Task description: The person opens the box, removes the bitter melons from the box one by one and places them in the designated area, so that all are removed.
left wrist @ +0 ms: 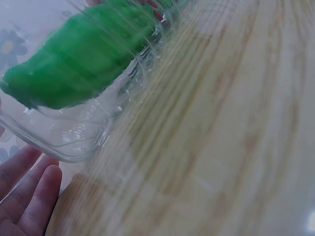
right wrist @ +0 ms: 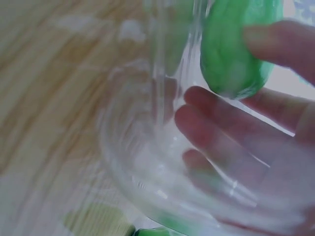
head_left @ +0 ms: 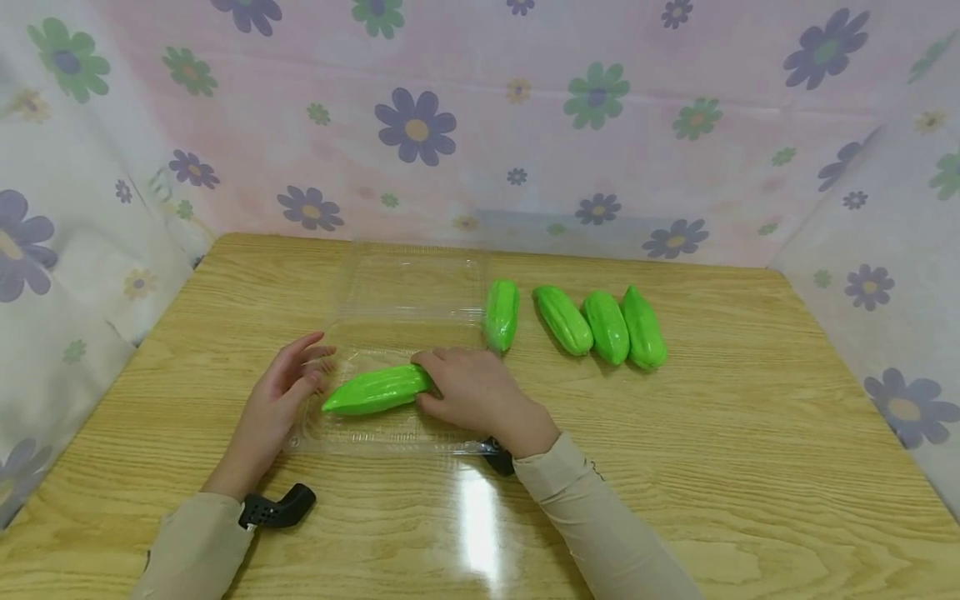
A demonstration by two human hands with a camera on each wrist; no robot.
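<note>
A glossy bright green ribbed gourd (head_left: 377, 390), tapering to a point at its left end, lies lengthwise in the near half of a clear plastic clamshell box (head_left: 390, 444). My right hand (head_left: 476, 392) holds the gourd's right end between thumb and fingers. In the right wrist view the thumb (right wrist: 275, 44) presses on the gourd (right wrist: 231, 59), with other fingers below it. At the box's left side, my left hand (head_left: 279, 396) has its fingers loosely extended by the rim. The left wrist view shows those fingertips (left wrist: 47, 184) close under the clear box corner (left wrist: 74, 155).
The box's clear lid (head_left: 416, 279) lies folded back behind the base. Another green gourd (head_left: 502, 315) lies at the lid's right side, and further right three more gourds (head_left: 606, 327) lie side by side. A flowered curtain (head_left: 517, 133) surrounds the wooden table (head_left: 750, 400) at back and sides.
</note>
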